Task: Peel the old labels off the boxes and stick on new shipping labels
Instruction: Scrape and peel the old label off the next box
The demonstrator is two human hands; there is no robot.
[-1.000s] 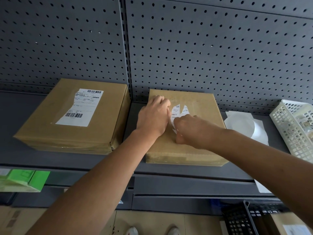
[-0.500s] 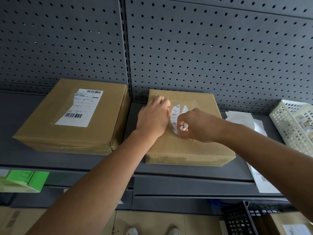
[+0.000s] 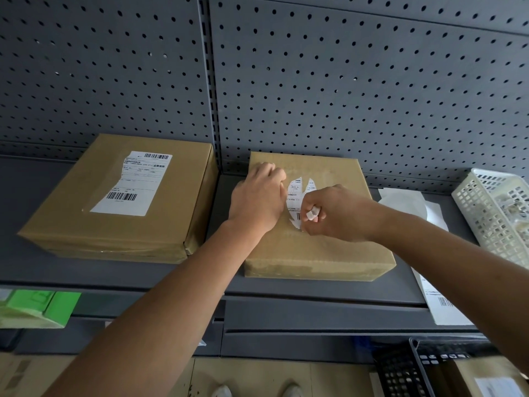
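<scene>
Old label (image 3: pixel 295 200) on the right box (image 3: pixel 329 259) is down to a torn remnant: two pointed tongues at its far end and a ragged barcode end near. A second ago the right hand (image 3: pixel 332 214) lay low over it with fingers turned down. It has since come up pinching a small rolled white scrap (image 3: pixel 313 215), and the box's near right corner has swung a little to the right on the shelf (image 3: pixel 114 273). I judge that one strip has come away and the rest still has to be peeled, so no new label can go on yet.

The remnant lies between the two hands, touching both. The left hand (image 3: pixel 259 196) rests on the box's far-left top, just left of the remnant, with its fingers curled under. Whether its fingertips hold the label's edge is hidden. The right hand sits at the remnant's near right edge, fingers closed on the scrap.

The left box (image 3: pixel 71 219) carries a label (image 3: pixel 134 183) torn only along its left side. White sheets (image 3: pixel 400 200) lie right of the working box.
</scene>
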